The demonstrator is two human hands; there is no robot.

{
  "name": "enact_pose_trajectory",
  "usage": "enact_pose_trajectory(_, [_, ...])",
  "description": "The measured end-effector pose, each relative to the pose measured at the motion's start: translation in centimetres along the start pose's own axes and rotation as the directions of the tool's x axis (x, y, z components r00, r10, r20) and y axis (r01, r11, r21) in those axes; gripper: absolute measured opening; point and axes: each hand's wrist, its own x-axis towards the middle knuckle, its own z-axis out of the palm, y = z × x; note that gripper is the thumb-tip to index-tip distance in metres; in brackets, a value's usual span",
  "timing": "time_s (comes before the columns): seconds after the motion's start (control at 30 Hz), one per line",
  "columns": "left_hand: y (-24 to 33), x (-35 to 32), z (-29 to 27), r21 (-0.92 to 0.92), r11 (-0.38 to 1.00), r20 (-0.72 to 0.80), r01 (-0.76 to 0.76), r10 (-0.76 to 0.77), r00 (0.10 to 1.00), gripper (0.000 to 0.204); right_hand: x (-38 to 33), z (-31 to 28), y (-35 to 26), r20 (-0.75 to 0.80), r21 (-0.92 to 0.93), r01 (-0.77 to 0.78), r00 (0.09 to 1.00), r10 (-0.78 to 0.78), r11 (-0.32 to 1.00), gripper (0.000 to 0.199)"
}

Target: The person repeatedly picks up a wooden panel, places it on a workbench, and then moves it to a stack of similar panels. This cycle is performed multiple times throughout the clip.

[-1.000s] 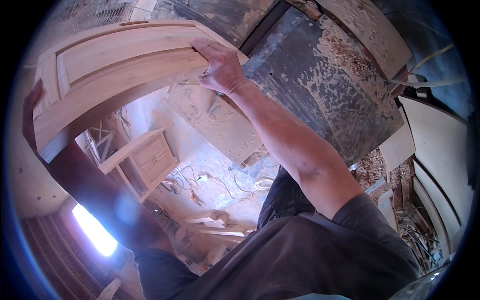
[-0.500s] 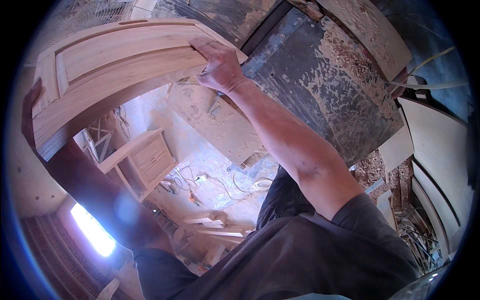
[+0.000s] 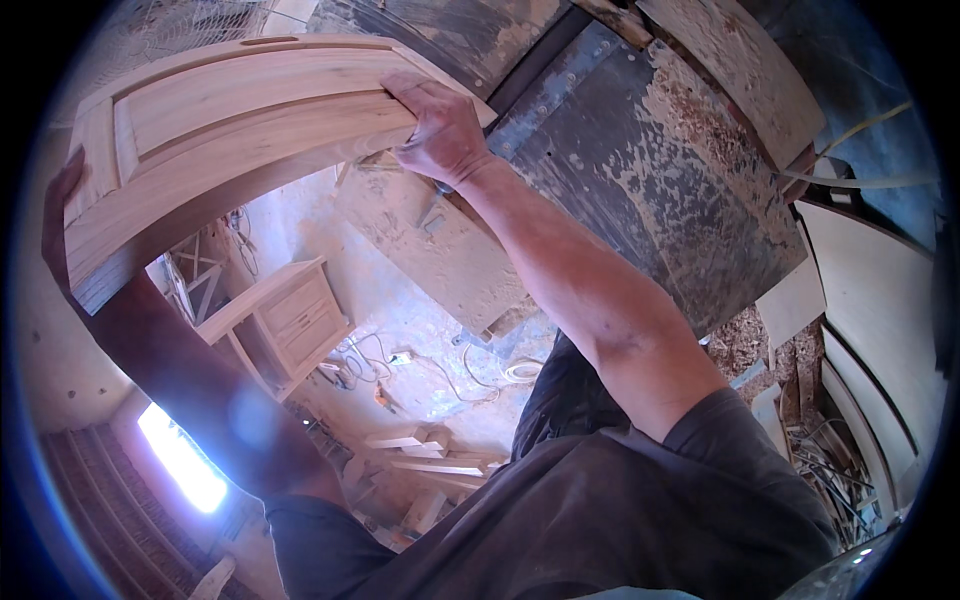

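Held up at the upper left is a pale wooden drawer (image 3: 270, 100) with a framed front panel and a slot-like cutout near its far edge. My left hand (image 3: 66, 205) is closed on the drawer's left end, in shadow, most of its fingers out of sight. At the other end my right hand (image 3: 443, 125) grips the near right corner, fingers over the panel face and thumb at the lower edge. Whether the piece is hollow behind its front does not show. It is apart from the floor, tilted, beside a dark machine table (image 3: 640, 170).
Wood shavings lie on the machine table. Below the drawer stand a small wooden cabinet (image 3: 295, 325) and a dusty board (image 3: 430, 240). Cables (image 3: 450, 375) run over the floor near stacked wood pieces (image 3: 440, 455). Curved pale panels (image 3: 870, 300) lean at the right.
Almost nothing differs. The drawer and both hands stay nearly in place, and the view has shifted very slightly.
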Motion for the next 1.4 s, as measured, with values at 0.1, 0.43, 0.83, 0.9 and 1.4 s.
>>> enact_pose_trajectory(0.1, [-0.1,0.1,0.3,-0.032,0.999,-0.009,0.02,-0.02,1.0,0.048,0.1,0.1,0.3,-0.001,-0.004,0.002,1.0,-0.002,1.0,0.061])
enact_pose_trajectory(0.43, [-1.7,-1.0,2.8,-0.538,0.816,-0.12,0.212,-0.323,0.939,0.042,1.8,0.8,-0.6,0.115,-0.112,-0.019,0.993,0.032,0.994,0.062])
enact_pose_trajectory(0.83, [18.6,-4.8,-2.5,-0.994,-0.101,0.059,-0.029,-0.765,0.641,0.047,-6.2,-10.9,-16.2,0.07,-0.081,0.049,0.997,-0.043,0.995,0.048])
enact_pose_trajectory(0.9, [22.9,-6.8,-1.4,-0.973,-0.127,-0.021,-0.191,-0.779,0.626,0.054,-8.2,-13.5,-17.3,0.07,-0.07,-0.015,0.997,0.02,0.997,0.053])
enact_pose_trajectory(1.4, [36.9,-13.1,2.4,-0.734,0.645,-0.4,0.212,-0.663,0.632,0.082,-16.8,-28.3,-25.4,0.252,-0.241,-0.229,0.924,0.288,0.943,0.05])
